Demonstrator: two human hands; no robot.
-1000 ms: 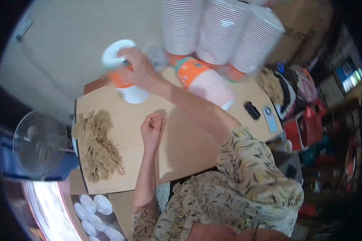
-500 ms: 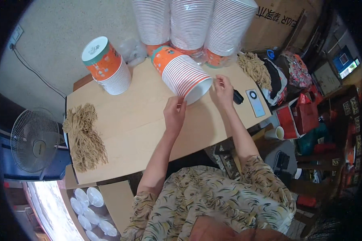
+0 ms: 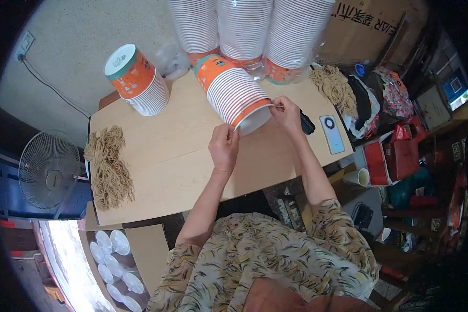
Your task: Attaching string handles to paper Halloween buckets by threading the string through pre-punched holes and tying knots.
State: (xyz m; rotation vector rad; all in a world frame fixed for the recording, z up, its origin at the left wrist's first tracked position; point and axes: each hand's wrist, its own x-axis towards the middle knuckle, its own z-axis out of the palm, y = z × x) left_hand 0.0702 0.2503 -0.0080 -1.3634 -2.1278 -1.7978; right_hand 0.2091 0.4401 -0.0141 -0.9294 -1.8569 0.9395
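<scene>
Left hand (image 3: 224, 148): grip closed in a pinch, thumb and fingertips on the lower rim of the lying cup stack (image 3: 234, 93). Right hand (image 3: 286, 113): grip closed in a pinch on the same rim, at its upper right side, fingers curled tight. Both hands placed at the open mouth of the stack, apart from each other, one on each side of the rim.

Lying cup stack: orange and white paper cups nested together, on its side near the middle of the table's far edge, mouth toward the near right. Base end touching the tall upright stacks (image 3: 244, 26) along the far edge.

Table (image 3: 161, 151): pale wood. Second short cup stack (image 3: 138, 80) upright at the far left corner. Bundle of brown strings (image 3: 108, 169) along the left edge. Another string bundle (image 3: 335, 88) at the far right corner. Phone (image 3: 332, 134) flat at the right edge, just beside a dark object (image 3: 307, 125) partly hidden by the right hand.
</scene>
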